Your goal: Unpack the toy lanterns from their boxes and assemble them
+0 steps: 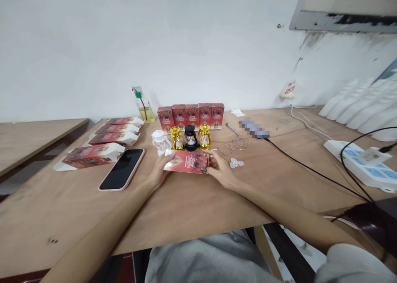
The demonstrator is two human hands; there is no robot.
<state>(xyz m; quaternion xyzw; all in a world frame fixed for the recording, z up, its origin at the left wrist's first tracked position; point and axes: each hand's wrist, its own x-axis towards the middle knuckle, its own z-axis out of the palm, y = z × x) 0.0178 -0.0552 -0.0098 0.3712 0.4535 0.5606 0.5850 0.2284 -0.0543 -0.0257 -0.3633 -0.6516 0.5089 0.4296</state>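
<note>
A red printed gift box (pixel 187 162) lies sideways between my hands, just above the wooden table. My left hand (pixel 159 167) grips its left end, where a white flap shows. At the right end, the fingers of my right hand (pixel 221 170) close around the box. Just behind it stand small lanterns: a white one (pixel 160 141), a gold one (pixel 176 138), a black one (pixel 190 138) and another gold one (pixel 204 137). Several upright red boxes (pixel 191 115) form a row at the back.
Red boxes with open flaps (pixel 96 155) lie at the left, beside a phone (pixel 122 170). A pump bottle (pixel 144 105) stands near the wall. Wire handles (pixel 232 145), a screwdriver (pixel 232 129), white bits (pixel 236 163), a cable (pixel 305 167) and a power strip (pixel 366 163) occupy the right.
</note>
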